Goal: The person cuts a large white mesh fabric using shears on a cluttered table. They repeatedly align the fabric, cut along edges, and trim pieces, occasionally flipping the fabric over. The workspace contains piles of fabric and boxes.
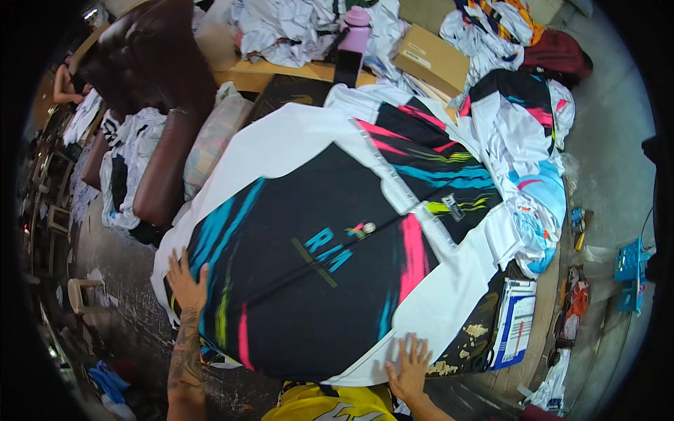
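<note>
A large sheet of printed fabric (295, 210) lies spread before me, black with blue, pink and yellow-green streaks and a white margin. It bears the shape of a shirt panel, with a small coloured emblem at its middle. A smaller printed piece (428, 151) in the same colours shows at its upper right. My left hand (187, 282) rests flat on the sheet's left edge, fingers spread. At the near right edge, my right hand (410, 365) lies open on the white margin, fingers apart. Neither hand grips anything.
Behind the fabric stand a pink bottle (356, 29), a phone (347, 68) and a cardboard box (432, 59). A brown padded chair (151, 63) is at left. Heaped cloth (537, 189) and a blue-white packet (516, 323) lie right. Another person's arm (64, 88) shows far left.
</note>
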The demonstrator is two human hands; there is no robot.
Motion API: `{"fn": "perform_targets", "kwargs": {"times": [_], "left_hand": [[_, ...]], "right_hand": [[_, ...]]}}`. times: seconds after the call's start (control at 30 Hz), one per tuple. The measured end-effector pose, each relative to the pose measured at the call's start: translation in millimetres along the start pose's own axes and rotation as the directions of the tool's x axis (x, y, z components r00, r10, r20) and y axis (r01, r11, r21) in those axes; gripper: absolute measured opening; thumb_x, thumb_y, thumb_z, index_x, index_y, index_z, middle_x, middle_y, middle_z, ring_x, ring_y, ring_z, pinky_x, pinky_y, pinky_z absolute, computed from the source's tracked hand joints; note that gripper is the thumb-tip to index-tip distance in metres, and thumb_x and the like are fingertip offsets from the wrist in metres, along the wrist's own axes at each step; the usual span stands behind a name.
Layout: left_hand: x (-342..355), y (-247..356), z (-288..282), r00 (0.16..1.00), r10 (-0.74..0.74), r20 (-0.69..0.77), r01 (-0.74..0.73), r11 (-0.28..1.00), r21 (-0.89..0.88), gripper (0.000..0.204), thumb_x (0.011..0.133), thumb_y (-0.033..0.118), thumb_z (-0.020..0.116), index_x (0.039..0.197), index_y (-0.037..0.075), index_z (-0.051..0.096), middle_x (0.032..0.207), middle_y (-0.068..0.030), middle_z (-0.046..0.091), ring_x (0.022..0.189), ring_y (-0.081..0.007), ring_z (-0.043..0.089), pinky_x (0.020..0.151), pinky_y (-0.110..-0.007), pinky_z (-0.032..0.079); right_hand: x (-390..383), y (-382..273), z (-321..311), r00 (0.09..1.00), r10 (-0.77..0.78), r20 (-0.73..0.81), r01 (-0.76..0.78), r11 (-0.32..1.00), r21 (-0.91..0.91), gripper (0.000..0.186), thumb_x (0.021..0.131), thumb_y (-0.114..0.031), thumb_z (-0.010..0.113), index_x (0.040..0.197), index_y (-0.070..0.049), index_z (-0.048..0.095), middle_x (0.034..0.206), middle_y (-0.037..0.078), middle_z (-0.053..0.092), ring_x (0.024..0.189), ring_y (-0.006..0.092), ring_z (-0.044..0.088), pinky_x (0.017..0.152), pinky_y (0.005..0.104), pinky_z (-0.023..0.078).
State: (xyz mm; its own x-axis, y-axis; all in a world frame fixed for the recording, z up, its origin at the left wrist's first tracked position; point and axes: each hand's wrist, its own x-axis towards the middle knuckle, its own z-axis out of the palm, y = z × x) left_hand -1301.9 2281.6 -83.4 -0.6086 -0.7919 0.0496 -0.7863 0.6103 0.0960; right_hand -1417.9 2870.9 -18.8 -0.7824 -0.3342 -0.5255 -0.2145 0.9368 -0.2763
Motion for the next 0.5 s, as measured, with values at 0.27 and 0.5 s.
{"fn": "perform_targets", "kwargs": {"times": [0.27, 0.5], "left_hand": [[39.5, 91.4, 25.4, 0.989, 0.145, -0.017, -0.145, 0.989, 0.004, 0.089, 0.104, 0.063, 0.064, 0.174, 0.018, 0.034, 0.182, -0.0199, 0.023, 0.168, -0.0455, 0.017, 0.133, -0.068, 0.011], [70.5, 191.0, 37.8, 0.954, 0.282, -0.099, -0.292, 0.949, -0.117, 0.083, 0.102, 0.057, 0.069, 0.163, 0.007, 0.046, 0.167, -0.0292, 0.038, 0.158, -0.0513, 0.03, 0.13, -0.066, 0.02]], "right_hand": [[89.5, -37.6, 2.7, 0.982, 0.015, -0.188, -0.01, 1.0, 0.028, 0.08, 0.104, -0.058, 0.061, 0.171, -0.018, 0.042, 0.181, 0.024, 0.024, 0.165, 0.0585, 0.008, 0.127, 0.0785, 0.0], [163.9, 54.4, -80.6, 0.93, 0.042, -0.365, -0.079, 0.993, -0.086, 0.083, 0.1, -0.057, 0.066, 0.17, -0.018, 0.044, 0.181, 0.017, 0.028, 0.167, 0.0526, 0.013, 0.13, 0.0743, 0.005]]}}
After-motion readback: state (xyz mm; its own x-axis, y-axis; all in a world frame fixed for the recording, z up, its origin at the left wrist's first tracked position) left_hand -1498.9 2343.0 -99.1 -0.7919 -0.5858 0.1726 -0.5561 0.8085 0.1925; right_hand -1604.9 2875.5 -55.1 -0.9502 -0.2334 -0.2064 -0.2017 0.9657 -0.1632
